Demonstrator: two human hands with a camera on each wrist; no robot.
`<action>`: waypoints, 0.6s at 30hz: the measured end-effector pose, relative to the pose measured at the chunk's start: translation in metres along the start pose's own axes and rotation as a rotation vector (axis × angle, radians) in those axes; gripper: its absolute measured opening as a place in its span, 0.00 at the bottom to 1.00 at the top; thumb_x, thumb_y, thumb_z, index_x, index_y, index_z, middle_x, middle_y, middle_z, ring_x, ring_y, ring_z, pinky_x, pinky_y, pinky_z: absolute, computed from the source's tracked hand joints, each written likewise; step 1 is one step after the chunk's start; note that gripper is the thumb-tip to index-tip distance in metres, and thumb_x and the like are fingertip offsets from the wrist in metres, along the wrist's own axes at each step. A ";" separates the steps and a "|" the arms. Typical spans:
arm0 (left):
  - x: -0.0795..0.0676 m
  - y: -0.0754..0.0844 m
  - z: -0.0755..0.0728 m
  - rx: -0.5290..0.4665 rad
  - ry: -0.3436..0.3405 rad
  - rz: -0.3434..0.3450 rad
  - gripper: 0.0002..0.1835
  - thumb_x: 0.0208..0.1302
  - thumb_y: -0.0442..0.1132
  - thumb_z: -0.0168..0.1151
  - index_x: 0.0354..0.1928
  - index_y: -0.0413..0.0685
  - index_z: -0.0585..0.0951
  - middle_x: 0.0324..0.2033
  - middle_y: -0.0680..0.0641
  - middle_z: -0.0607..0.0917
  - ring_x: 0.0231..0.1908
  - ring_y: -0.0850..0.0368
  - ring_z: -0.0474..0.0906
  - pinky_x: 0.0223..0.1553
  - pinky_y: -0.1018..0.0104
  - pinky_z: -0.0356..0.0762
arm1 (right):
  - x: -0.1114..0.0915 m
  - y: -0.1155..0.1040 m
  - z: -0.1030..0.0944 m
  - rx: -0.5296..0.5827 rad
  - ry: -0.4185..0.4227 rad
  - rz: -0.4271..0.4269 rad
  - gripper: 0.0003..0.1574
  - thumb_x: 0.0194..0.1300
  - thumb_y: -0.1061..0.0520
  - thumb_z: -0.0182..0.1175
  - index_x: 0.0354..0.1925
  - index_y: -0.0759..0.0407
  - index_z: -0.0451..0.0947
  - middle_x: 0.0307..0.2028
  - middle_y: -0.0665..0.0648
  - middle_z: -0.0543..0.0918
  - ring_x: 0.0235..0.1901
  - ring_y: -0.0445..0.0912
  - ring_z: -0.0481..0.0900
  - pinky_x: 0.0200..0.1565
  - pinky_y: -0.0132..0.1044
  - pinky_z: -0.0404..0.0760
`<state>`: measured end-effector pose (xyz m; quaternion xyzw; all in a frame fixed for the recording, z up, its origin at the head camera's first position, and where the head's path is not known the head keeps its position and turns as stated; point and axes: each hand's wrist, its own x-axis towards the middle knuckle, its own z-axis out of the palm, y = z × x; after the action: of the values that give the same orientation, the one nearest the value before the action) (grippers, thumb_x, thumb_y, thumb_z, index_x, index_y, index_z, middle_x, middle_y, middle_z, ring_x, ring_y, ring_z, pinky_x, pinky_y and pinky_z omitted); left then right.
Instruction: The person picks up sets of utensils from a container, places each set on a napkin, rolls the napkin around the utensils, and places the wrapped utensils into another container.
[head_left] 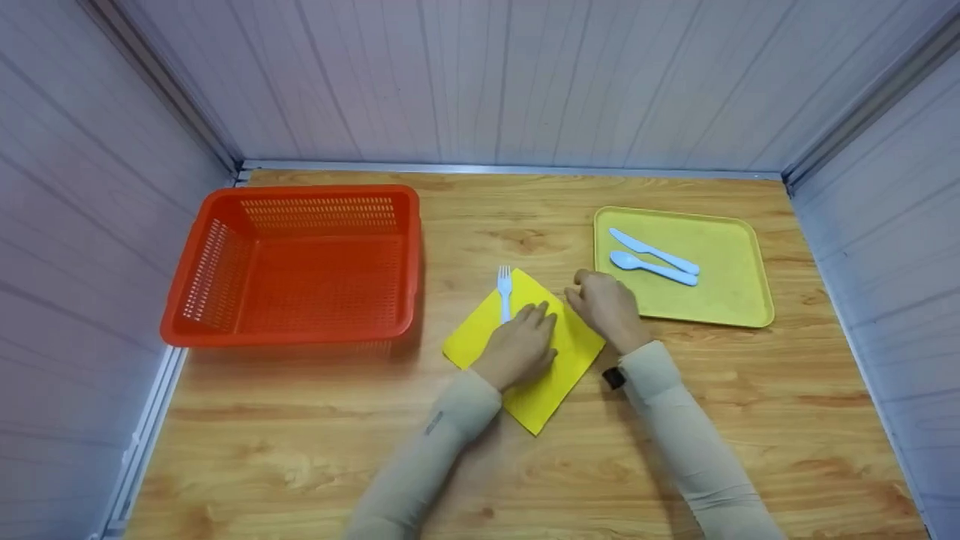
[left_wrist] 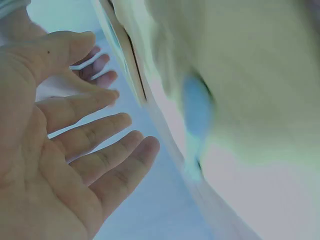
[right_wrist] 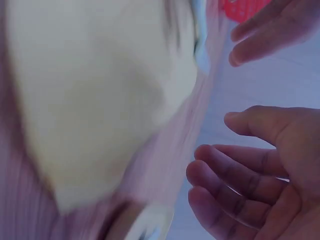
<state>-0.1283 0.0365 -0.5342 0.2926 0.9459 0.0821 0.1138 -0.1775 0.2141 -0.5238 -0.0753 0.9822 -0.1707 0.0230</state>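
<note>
A yellow folded napkin (head_left: 559,386) lies turned cornerwise on the table. On its upper left part lies a light blue plastic fork (head_left: 505,289), tines pointing away past the napkin's edge; the lower handle is hidden by my left hand (head_left: 519,349). That hand is over the middle of the napkin, and its extended fingers (left_wrist: 115,165) hold nothing in the left wrist view. My right hand (head_left: 606,307) hovers by the napkin's upper right edge, fingers loosely bent and spread from the thumb. The right wrist view shows nothing in its grasp (right_wrist: 260,185).
At the back right, a yellow tray (head_left: 727,292) bears a light blue knife (head_left: 656,251) and a spoon (head_left: 656,268). A large red-orange basket (head_left: 292,339) stands at left. White panel walls (head_left: 480,82) enclose the wooden table (head_left: 300,465) on three sides.
</note>
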 end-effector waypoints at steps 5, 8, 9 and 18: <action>0.027 0.019 0.004 0.032 -0.007 0.094 0.33 0.74 0.53 0.55 0.74 0.45 0.65 0.74 0.42 0.62 0.71 0.45 0.60 0.64 0.56 0.68 | -0.001 0.039 -0.011 -0.088 0.041 -0.005 0.17 0.70 0.53 0.60 0.46 0.67 0.81 0.31 0.63 0.83 0.27 0.56 0.82 0.28 0.52 0.82; 0.039 0.028 0.007 0.041 0.007 0.134 0.32 0.74 0.52 0.54 0.74 0.45 0.65 0.74 0.42 0.62 0.72 0.44 0.58 0.66 0.57 0.66 | -0.002 0.059 -0.014 -0.119 0.095 -0.038 0.15 0.69 0.56 0.61 0.44 0.68 0.81 0.33 0.65 0.83 0.29 0.57 0.82 0.26 0.52 0.82; 0.043 0.031 0.007 0.046 0.013 0.142 0.31 0.74 0.52 0.54 0.73 0.45 0.66 0.74 0.42 0.62 0.72 0.44 0.58 0.66 0.58 0.65 | -0.002 0.066 -0.015 -0.122 0.113 -0.044 0.14 0.69 0.57 0.62 0.44 0.68 0.82 0.33 0.65 0.83 0.29 0.57 0.82 0.26 0.52 0.82; 0.075 0.049 0.012 0.120 0.022 0.208 0.29 0.77 0.49 0.49 0.72 0.41 0.67 0.74 0.41 0.62 0.72 0.46 0.58 0.67 0.60 0.63 | 0.011 0.110 -0.021 -0.089 0.218 -0.048 0.11 0.67 0.64 0.62 0.45 0.71 0.81 0.37 0.70 0.80 0.36 0.64 0.80 0.31 0.57 0.83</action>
<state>-0.1596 0.1203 -0.5471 0.3946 0.9148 0.0398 0.0766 -0.2051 0.3217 -0.5419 -0.0808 0.9834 -0.1346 -0.0912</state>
